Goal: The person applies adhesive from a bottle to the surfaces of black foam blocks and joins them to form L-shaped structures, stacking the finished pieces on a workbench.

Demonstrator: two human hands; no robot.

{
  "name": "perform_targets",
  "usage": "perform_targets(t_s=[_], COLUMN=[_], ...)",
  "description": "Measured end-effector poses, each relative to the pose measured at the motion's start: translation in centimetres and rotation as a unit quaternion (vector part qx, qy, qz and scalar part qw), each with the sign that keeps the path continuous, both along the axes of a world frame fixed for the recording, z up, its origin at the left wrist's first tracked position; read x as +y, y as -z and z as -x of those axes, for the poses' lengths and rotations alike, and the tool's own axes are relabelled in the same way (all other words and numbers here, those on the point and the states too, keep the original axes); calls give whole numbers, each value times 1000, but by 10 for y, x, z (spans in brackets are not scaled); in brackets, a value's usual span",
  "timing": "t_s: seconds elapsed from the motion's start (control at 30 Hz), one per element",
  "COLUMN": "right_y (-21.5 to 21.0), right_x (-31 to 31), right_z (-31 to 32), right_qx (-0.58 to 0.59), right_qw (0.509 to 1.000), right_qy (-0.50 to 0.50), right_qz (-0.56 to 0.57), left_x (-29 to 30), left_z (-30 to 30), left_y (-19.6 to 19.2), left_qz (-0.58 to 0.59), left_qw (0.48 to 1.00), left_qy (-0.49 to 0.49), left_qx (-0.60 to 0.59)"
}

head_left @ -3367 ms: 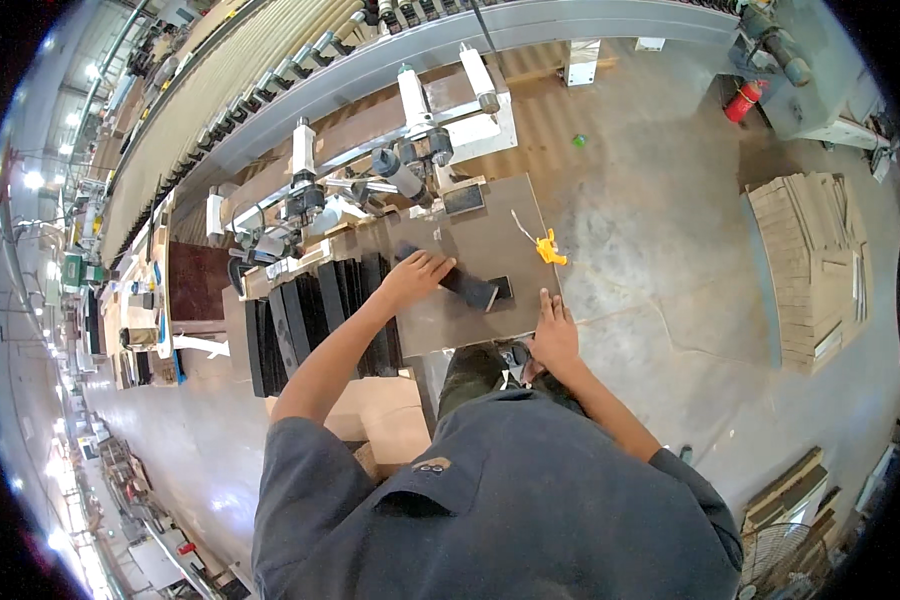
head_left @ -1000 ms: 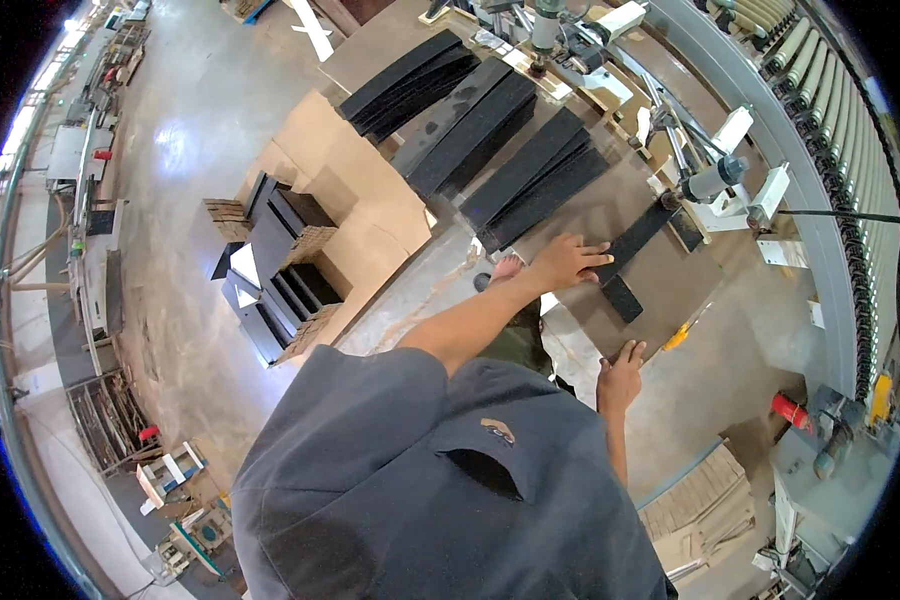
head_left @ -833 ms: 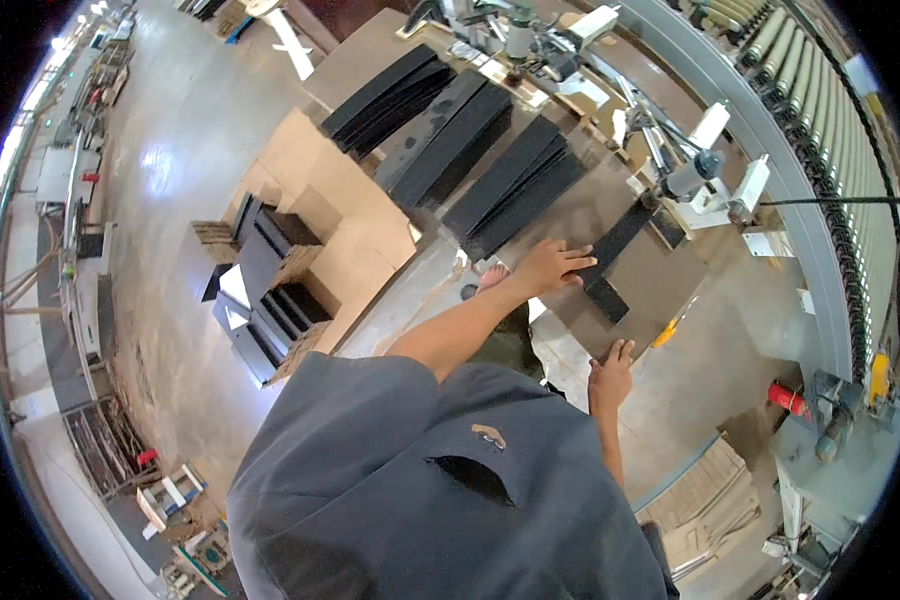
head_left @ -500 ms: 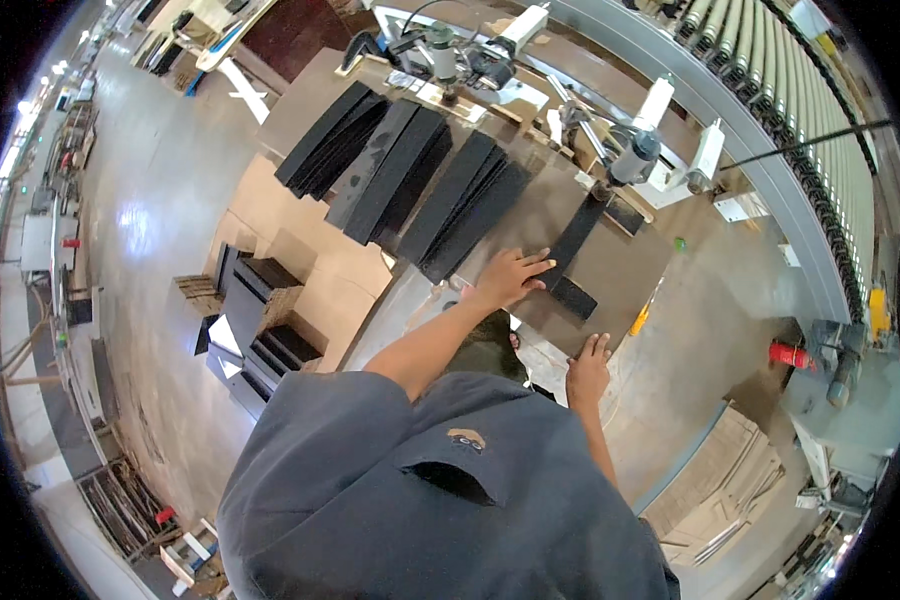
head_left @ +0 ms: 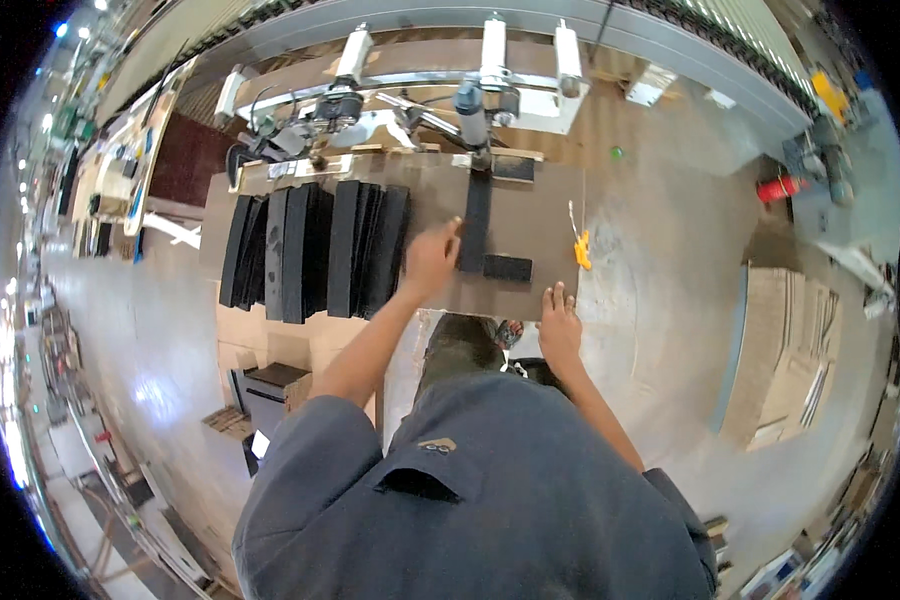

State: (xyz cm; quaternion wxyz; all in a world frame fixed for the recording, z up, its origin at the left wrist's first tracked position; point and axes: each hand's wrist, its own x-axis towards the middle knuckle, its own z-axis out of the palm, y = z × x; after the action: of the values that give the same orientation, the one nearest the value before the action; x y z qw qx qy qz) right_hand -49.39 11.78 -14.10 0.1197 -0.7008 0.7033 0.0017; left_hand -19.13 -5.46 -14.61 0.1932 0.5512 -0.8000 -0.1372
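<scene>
My left hand (head_left: 431, 258) rests flat on a brown worktable (head_left: 550, 215), its fingertips touching the left edge of a long black strip (head_left: 476, 214) that runs away from me. A short black block (head_left: 508, 267) lies just right of that hand. My right hand (head_left: 560, 322) sits on the table's near edge with fingers spread, holding nothing. Left of my left hand stand stacks of black flat panels (head_left: 355, 248), side by side.
A machine with white cylinders and a grey head (head_left: 470, 95) stands at the table's far side. A yellow tool (head_left: 581, 249) on a cord lies near the table's right edge. Cardboard boxes (head_left: 270, 385) with black parts sit lower left. Flat cardboard (head_left: 785, 355) lies on the floor right.
My head has turned, so the table now appears straight ahead. My left hand stays by the long black strip and my right hand stays on the table's near edge.
</scene>
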Motion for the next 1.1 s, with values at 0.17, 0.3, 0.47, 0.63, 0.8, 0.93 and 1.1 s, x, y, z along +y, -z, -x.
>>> perform_targets(t_s=[0.17,0.3,0.47,0.63,0.8,0.93,1.1], right_y=[1,-7,2,16,8,10,0], right_x=[4,2,1,4,4,2,0], right_z=[6,5,5,9,4,9,10], right_qx=[-25,-39,-10,-35,-34,-3,8], right_qw=[999,999,1000,999,999,1000,999], right_qy=[18,17,13,23,18,4,-16], right_qz=[21,18,3,-7,-21,-22,-39], left_x=[-41,-44,-34,14,67,71,64], left_z=[57,83,74,34,-32,-61,-78], left_y=[-31,-23,-23,-62,-106,-100,-71], left_qz=[-119,-127,-117,-100,1,96,69], left_qw=[987,978,974,984,982,968,941], left_qy=[-67,-76,-100,-116,-166,-158,-194], left_qx=[-81,-144,-168,-95,-86,-171,-269])
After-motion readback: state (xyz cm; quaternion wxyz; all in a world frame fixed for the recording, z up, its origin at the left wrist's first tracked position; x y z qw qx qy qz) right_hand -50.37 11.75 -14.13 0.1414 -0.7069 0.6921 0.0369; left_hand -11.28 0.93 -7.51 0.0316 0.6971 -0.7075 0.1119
